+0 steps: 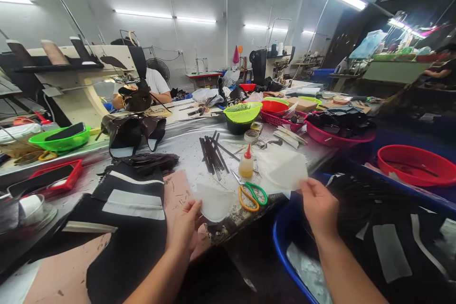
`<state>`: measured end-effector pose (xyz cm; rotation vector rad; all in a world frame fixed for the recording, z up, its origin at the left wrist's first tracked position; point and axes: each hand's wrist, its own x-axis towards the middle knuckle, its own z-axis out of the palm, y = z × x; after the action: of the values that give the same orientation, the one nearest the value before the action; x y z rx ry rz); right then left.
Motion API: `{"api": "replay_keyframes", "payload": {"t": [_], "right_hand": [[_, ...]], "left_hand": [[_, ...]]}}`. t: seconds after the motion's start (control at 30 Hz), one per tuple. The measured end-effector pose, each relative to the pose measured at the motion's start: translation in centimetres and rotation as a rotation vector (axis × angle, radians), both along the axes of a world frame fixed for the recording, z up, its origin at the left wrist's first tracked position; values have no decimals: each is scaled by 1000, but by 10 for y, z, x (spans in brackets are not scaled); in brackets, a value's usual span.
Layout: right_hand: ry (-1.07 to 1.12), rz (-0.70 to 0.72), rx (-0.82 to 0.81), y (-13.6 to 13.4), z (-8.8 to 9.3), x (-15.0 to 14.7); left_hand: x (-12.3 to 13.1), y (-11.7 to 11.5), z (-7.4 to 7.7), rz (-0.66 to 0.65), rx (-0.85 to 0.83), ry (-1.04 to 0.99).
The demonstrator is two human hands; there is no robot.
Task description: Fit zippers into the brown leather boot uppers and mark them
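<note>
My left hand (190, 223) pinches a small white, rounded sheet piece (215, 203) between thumb and fingers, near the table's front edge. Over on the right, my right hand (318, 204) has its fingers closed on the corner of a larger white sheet (285, 168), which lies partly on other white sheets. Between the hands are scissors (249, 194) with orange and green handles. Behind them stands a glue bottle (246, 164) with a red nozzle. Black cut pieces (131, 232) with white strips and patches lie left of my left hand, partly over a pink board (176, 190).
Dark strips (212, 154) lie mid-table. Colored baskets (242, 113) stand behind. A blue tub (280, 242) holding black pieces is at my right, with a red basin (416, 164) beyond. A sewing machine (85, 76) stands back left; a person in a white shirt (158, 81) sits behind it.
</note>
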<state>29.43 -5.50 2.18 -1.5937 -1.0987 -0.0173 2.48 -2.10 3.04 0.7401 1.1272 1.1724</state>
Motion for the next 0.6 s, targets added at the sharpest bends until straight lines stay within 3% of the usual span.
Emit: {"api": "replay_keyframes", "payload": {"t": [0.03,0.13,0.23,0.3,0.4,0.5,0.6], "right_hand": [[-144,8,-51,7,-6,3],[-524,262,-274,27,-30,-10],[-614,396,-336,34,-46,-46],[-541,446,-247,27,-45,-76],[-180,675,-84,10,-28,-119],[212,842,-84,-4,-9,-149],[320,890,-81,-11,0,-159]], "left_hand": [[-6,0,0,48,-21,-15],[-15,-4,2,103,-58,-54],[-15,-11,6,100,-50,-75],[-13,-17,7,88,-33,-72],[-9,-27,6,44,6,-54],[-8,-38,5,-25,40,-43],[-11,-48,5,-82,71,-42]]}}
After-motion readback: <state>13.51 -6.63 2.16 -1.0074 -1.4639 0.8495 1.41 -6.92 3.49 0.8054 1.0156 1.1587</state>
